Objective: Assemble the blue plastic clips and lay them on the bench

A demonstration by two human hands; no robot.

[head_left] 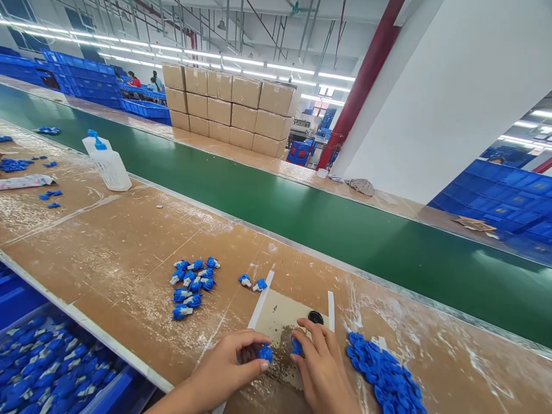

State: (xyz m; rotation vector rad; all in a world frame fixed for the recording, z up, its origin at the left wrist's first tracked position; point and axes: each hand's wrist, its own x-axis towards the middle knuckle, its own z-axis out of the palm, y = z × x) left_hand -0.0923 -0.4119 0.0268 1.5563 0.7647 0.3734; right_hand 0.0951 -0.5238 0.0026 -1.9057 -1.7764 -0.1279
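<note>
I read a bin of blue pump heads (52,374) at near left, then a loose cluster (192,287) on the cardboard-covered surface (107,270). The left hand (226,368) has its fingers (245,345) closed around one blue pump head (265,353); the right hand (323,368) grips another (296,346) near a black ring (315,317). A heap (383,371) lies at near right.

Bench (107,247) in front, bin of caps (52,368) left of it, cap cluster (192,287) and cap pile (383,371) on it, bottle (107,164) farther along the bench, conveyor (345,241) behind the bench, cartons (228,109) stacked beyond it
</note>
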